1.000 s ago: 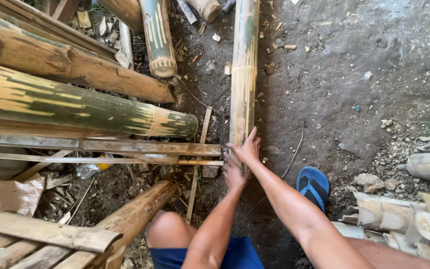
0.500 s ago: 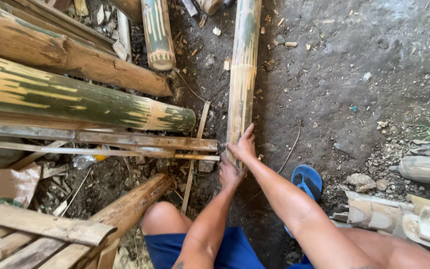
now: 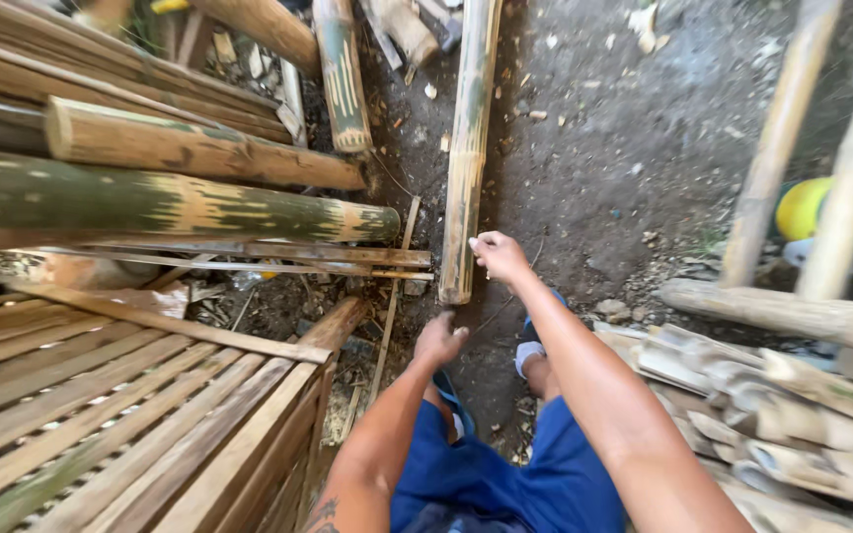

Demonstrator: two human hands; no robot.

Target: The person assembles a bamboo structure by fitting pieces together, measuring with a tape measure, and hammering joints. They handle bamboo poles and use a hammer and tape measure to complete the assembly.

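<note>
Head view: right hand [image 3: 499, 257] sits curled just beside the near end of the long bamboo pole [image 3: 467, 148] lying on the dirt — touching or gripping it? can't tell from this angle. Left hand [image 3: 439, 341] hangs just below that end, fingers loosely bent, holding nothing I can see. Looks like the handling step on this pole; next move prob. needs a firm two-handed hold at its end.
</note>
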